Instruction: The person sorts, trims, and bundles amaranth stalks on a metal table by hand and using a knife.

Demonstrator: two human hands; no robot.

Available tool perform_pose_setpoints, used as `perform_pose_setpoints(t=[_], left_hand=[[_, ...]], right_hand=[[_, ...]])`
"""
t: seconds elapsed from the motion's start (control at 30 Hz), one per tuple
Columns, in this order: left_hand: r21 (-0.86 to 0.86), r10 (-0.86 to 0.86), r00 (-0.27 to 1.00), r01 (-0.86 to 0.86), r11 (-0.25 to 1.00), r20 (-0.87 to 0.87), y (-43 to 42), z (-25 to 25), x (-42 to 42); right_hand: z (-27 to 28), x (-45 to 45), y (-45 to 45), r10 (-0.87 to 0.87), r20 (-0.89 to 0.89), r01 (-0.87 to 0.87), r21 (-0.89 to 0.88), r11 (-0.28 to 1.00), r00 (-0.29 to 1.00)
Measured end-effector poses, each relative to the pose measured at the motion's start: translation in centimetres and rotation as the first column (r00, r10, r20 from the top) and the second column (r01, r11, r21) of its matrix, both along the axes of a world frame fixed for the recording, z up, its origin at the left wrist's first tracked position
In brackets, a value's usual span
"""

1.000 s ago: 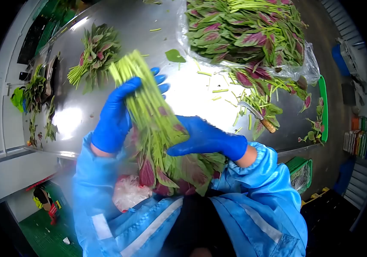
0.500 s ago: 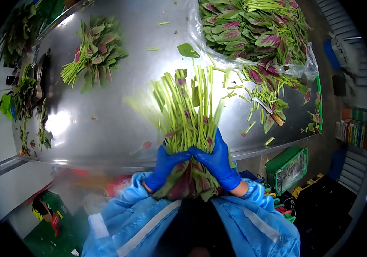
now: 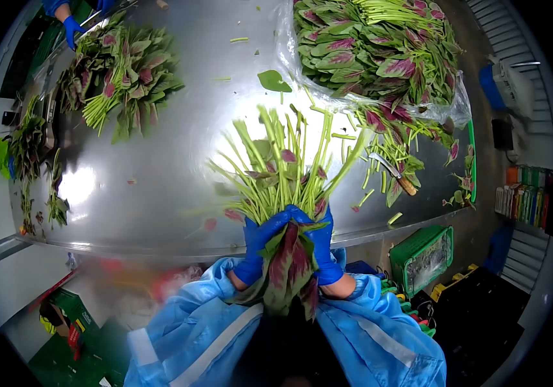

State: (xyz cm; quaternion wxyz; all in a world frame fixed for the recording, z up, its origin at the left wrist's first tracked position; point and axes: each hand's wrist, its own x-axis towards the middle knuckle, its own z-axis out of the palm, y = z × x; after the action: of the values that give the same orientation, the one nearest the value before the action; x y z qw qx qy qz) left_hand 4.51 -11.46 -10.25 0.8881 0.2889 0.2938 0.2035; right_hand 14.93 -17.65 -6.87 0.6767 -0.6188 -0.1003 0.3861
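Observation:
In the head view, a bunch of amaranth [image 3: 283, 177] stands in my two hands, its green stems fanned upward and its red-green leaves hanging toward my body. My left hand [image 3: 260, 242], in a blue glove, is wrapped round the bunch from the left. From the other side my right hand [image 3: 320, 248], gloved too, closes round it, the hands meeting in the middle. Leaves cover part of the fingers. Past the bunch to the right, a small hooked knife [image 3: 396, 175] with a wooden handle lies among cut stems and leaves.
A steel table [image 3: 160, 174] spreads before me. Amaranth fills a plastic-lined container [image 3: 373, 58] at the far right; another bunch [image 3: 138, 77] lies at the left. A co-worker's gloved hand [image 3: 72, 31] shows at the upper left. A green crate [image 3: 422, 258] stands below the right table edge.
The stems are spread wider, and my hands have drawn closer together round the bunch. At the upper left, more amaranth now lies beside the loose bunch, and a co-worker's hand has come into view.

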Motion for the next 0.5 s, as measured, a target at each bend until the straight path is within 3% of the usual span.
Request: perform_pose_setpoints(t=[0.03,0.07,0.1,0.13,0.17,0.23,0.27,0.37,0.43,0.47,0.5], left_hand=[[0.007,0.081,0.990,-0.081,0.997,-0.118,0.3,1.7,0.7],[-0.221,0.125,0.984,-0.151,0.964,-0.126,0.9,3.8,1.8],[-0.275,0.134,0.987,-0.152,0.949,-0.086,1.4,4.6,2.4],[-0.330,0.143,0.989,-0.151,0.932,-0.048,2.0,5.4,2.9],[-0.384,0.154,0.988,-0.147,0.912,-0.012,2.5,6.1,3.4],[0.062,0.084,0.996,-0.083,0.995,-0.012,1.8,4.6,3.3],[0.061,0.128,0.990,-0.124,0.990,-0.057,1.4,3.4,3.4],[-0.492,0.251,0.966,-0.192,0.849,0.058,1.0,-3.3,4.2],[-0.282,0.073,0.997,-0.075,0.957,-0.017,2.7,0.7,5.0],[-0.167,0.011,1.000,-0.015,0.986,-0.027,3.6,3.0,4.9],[-0.044,-0.055,0.998,0.053,0.998,-0.044,4.7,4.6,4.8]], right_hand=[[-1.6,0.3,0.0,0.043,-0.125,-0.035,0.071,0.997,0.991],[-5.2,0.8,-0.3,0.095,-0.241,-0.060,0.148,0.987,0.966],[-8.5,1.1,-1.0,0.151,-0.353,-0.076,0.216,0.973,0.923],[-10.8,1.6,-1.8,0.025,-0.706,0.124,0.159,0.980,0.708],[-8.4,2.2,-0.6,-0.009,-0.581,0.124,0.159,0.979,0.814],[-3.0,1.8,0.5,-0.057,-0.312,0.100,0.126,0.987,0.948],[-2.6,2.1,0.8,-0.028,-0.274,0.069,0.140,0.988,0.961],[-10.1,3.2,-0.9,0.166,-0.599,0.022,0.293,0.956,0.784],[-9.8,3.2,-1.4,0.194,-0.632,0.032,0.329,0.944,0.751],[-9.0,3.3,-0.4,0.245,-0.519,-0.011,0.413,0.911,0.819],[-6.4,3.1,1.3,0.197,-0.472,-0.003,0.380,0.925,0.859]])
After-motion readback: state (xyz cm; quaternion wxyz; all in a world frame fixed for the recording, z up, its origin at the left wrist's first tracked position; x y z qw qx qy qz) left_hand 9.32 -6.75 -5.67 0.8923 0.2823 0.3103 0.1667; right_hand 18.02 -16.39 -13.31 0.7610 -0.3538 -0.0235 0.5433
